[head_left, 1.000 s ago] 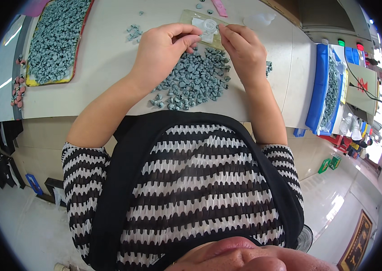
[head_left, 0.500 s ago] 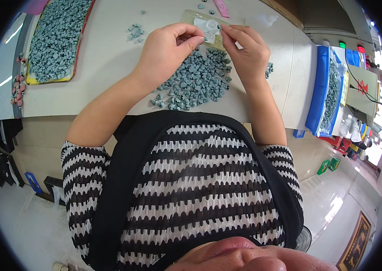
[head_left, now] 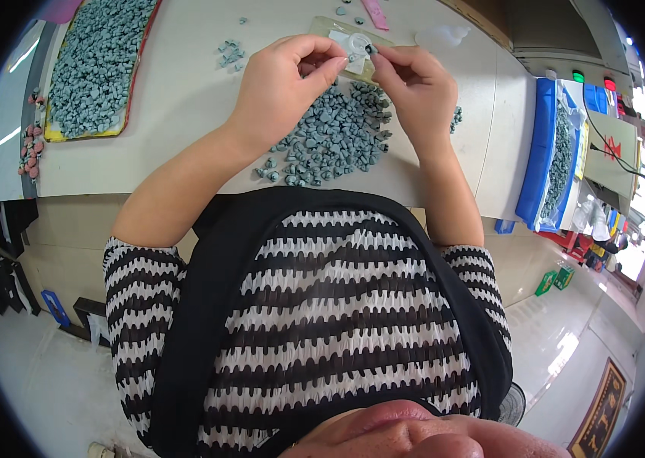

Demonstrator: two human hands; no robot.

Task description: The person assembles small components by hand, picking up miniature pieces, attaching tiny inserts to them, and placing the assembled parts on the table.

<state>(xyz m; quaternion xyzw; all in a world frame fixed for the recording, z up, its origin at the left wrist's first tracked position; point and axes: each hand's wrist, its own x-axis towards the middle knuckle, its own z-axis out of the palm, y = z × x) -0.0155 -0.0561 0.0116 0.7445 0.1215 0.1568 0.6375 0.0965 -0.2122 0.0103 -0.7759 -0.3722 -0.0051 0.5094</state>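
Note:
My left hand (head_left: 280,88) is closed in a pinch of thumb and forefinger, with a tiny grey-green piece (head_left: 351,58) at the fingertips. Close by on the right, my right hand (head_left: 421,91) pinches another small piece, darker grey-green (head_left: 370,49). Both pairs of fingertips hover over a yellowish see-through tray (head_left: 326,28) bearing a white sheet and a clear round dish (head_left: 357,43). Beneath and between my hands spreads a heap of small grey-green molded pieces (head_left: 337,133). Fine detail of the pinched pieces is too small to tell.
A yellow-and-red-edged tray (head_left: 82,137) full of similar pieces stands at the left, beside a row of pinkish pieces (head_left: 31,149). Several loose pieces (head_left: 229,53) lie left of the heap. At the right is a blue bin (head_left: 534,153); a pink strip (head_left: 374,14) lies at the back.
The dark piece in my right fingertips has turned and shows more, and that hand has shifted slightly down. My left fingertips have barely moved; the piece there sits a little higher.

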